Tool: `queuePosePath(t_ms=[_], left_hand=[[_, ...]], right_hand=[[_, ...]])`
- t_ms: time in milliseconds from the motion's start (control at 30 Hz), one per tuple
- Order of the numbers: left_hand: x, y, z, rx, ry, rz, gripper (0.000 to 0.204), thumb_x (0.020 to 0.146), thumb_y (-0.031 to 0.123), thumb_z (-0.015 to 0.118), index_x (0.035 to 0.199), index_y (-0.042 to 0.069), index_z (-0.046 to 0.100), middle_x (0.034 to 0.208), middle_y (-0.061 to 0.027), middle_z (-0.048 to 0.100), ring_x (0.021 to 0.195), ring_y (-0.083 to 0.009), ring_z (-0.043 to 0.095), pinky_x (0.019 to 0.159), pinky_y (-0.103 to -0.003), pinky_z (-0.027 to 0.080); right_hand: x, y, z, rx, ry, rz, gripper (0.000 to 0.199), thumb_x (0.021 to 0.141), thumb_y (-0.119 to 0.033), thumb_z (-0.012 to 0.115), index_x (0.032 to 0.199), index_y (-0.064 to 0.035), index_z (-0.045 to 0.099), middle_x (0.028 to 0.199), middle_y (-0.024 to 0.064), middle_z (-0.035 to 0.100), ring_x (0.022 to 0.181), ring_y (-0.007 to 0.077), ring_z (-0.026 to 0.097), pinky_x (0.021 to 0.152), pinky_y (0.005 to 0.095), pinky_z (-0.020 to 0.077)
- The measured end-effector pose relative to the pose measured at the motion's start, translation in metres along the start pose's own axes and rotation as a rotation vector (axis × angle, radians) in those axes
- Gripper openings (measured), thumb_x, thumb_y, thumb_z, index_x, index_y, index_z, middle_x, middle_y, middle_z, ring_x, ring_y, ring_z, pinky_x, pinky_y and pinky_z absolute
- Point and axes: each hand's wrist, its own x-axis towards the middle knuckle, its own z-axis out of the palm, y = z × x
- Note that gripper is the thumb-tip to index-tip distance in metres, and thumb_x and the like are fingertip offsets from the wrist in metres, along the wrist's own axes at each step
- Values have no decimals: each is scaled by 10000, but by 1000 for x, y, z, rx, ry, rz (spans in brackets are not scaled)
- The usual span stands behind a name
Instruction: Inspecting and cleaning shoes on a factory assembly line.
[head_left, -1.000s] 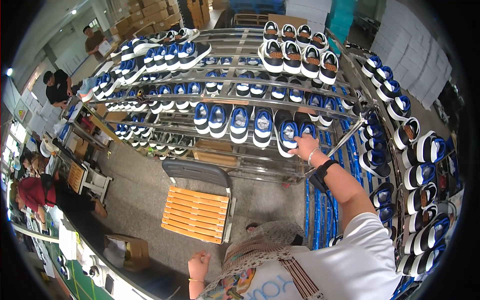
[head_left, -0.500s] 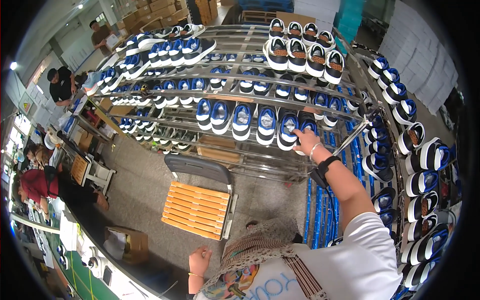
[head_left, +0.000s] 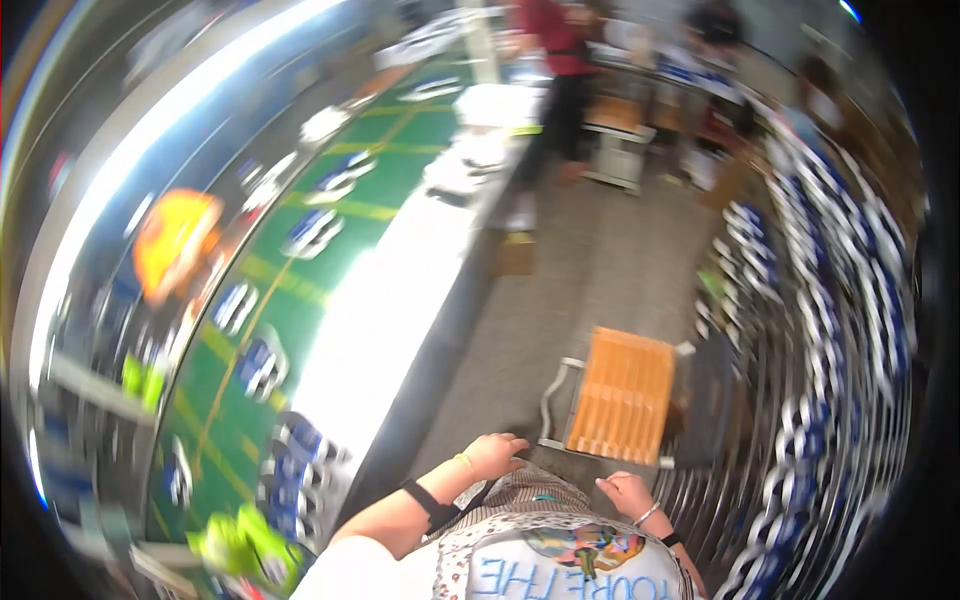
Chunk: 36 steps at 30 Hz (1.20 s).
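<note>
My left hand (head_left: 495,456) is in front of my waist, beside the patterned apron (head_left: 548,488). Its fingers reach toward the right, apart and holding nothing I can see. My right hand (head_left: 627,495) hangs at the apron's right side, fingers curled in, with no object showing in it. Just beyond the hands stands a chair with an orange slatted seat (head_left: 622,392) and a dark backrest (head_left: 708,402). Neither hand touches it. Much of the picture is smeared by motion.
On the left runs a green-topped line (head_left: 320,262) with blue-and-white shoes (head_left: 262,366) and a bright white edge. A person in an orange top (head_left: 178,240) is across it. Racks of shoes (head_left: 800,440) stand at right. A person in red (head_left: 552,40) is farther off.
My view has swung left from the rack to the green line. My right hand has left the shoe on the rack and come down to my waist. The left hand has risen beside the apron.
</note>
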Motion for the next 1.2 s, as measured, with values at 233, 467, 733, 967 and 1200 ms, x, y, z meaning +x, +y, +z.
queuePosePath(t_ms=[233, 467, 733, 967, 1200], left_hand=[[-125, -96, 20, -96, 246, -455, 385, 783, 344, 592, 1078, 98, 563, 1006, -109, 587, 954, -274, 575, 788, -391, 474], [-191, -181, 0, -299, 320, -707, 421, 788, 344, 587, 1133, 106, 547, 1059, -138, 574, 987, -299, 556, 837, -391, 452], [-230, -328, -80, -118, 994, -1015, 444, 683, 265, 691, 1082, 107, 578, 1175, -152, 499, 1086, -335, 472, 915, -419, 387], [-249, -440, -128, -101, 956, -1485, 672, 627, 236, 759, 1235, 217, 472, 1370, -160, 278, 1269, -336, 259, 1013, -483, 242], [-237, -502, -146, -370, 753, -1597, 601, 556, 268, 805, 1111, 236, 578, 1351, -129, 311, 1272, -325, 252, 962, -531, 323]], right_hand=[[151, -62, 35, -244, -310, -431, 213, 789, -224, 604, 779, -14, 638, 883, 154, 597, 812, 298, 579, 747, 367, 462], [251, -197, 107, -333, -696, -382, 341, 777, -241, 624, 1041, -33, 568, 995, 149, 572, 869, 283, 576, 775, 351, 467], [344, -307, 170, -409, -904, -546, 338, 789, -240, 615, 1041, -20, 569, 985, 162, 581, 925, 303, 563, 816, 358, 452], [471, -366, 190, -392, -973, -657, 403, 802, -241, 625, 1119, -19, 514, 1013, 165, 556, 881, 268, 578, 790, 349, 461], [685, -452, 256, -519, -618, -818, 483, 746, -204, 658, 1175, -85, 472, 1106, 183, 489, 1061, 355, 467, 913, 385, 396]])
